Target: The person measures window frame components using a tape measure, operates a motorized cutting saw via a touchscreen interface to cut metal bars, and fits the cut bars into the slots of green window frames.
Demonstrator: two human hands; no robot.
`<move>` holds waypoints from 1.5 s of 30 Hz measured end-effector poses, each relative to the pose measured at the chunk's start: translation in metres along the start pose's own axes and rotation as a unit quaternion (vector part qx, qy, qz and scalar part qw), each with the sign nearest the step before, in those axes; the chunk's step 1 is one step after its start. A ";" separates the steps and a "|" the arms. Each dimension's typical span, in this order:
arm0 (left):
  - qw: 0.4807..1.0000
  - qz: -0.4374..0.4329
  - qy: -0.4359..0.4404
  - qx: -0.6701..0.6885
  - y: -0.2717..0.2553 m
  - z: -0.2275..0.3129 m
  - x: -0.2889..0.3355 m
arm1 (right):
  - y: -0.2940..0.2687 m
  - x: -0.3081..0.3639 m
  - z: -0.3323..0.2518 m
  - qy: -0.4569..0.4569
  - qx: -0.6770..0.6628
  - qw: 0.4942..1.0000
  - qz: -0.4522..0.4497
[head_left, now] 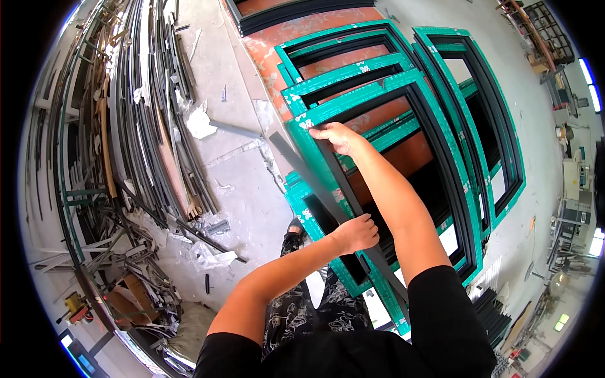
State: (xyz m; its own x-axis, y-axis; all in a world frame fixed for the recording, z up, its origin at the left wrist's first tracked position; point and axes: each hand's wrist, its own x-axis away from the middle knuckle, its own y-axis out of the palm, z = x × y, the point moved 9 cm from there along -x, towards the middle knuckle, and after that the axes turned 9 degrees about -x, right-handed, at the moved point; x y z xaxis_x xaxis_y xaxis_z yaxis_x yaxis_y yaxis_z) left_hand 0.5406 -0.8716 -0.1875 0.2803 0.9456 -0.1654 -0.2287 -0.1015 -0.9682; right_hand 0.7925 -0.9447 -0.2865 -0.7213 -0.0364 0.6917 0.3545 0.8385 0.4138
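Note:
A black window frame faced with green printed film [403,83] leans in front of me, at the front of a stack of similar frames. My left hand [356,234] is closed around a long, narrow dark grey strip [302,165], which slants across the frame's left side and runs on below the hand. My right hand [337,137] is at the frame's upper left inner corner. Its thumb and index finger point left over the green film, and the other fingers curl under. Whatever it grips there is hidden by the fingers.
More green-filmed frames [498,120] lean at the right. An orange-red board [268,47] lies behind the stack. Long profiles [154,94] lie heaped along the left, with offcuts and a cardboard box [132,299] nearer. White crumpled wrapping [200,121] lies on the floor.

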 end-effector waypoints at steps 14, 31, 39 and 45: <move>0.998 0.025 0.040 -0.029 -0.001 0.000 -0.006 | 0.017 0.023 -0.020 -0.283 0.483 0.823 0.093; 0.998 0.056 0.042 -0.003 -0.009 -0.002 -0.004 | 0.035 0.041 -0.026 -0.208 0.534 0.810 0.127; 0.996 -0.076 0.037 0.000 0.006 0.000 -0.009 | 0.024 0.034 -0.014 -0.244 0.483 0.818 0.195; 0.975 -0.207 0.057 0.057 -0.015 -0.004 -0.023 | 0.009 0.029 -0.015 -0.228 0.443 0.838 0.220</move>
State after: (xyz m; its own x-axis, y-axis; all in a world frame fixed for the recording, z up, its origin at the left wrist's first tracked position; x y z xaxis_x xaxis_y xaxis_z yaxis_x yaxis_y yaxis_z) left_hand 0.5413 -0.8931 -0.1704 0.4713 0.8568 0.2095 -0.1745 0.3234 -0.9300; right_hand 0.7834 -0.9462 -0.2537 -0.8606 0.4252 0.2803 0.2102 0.7979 -0.5650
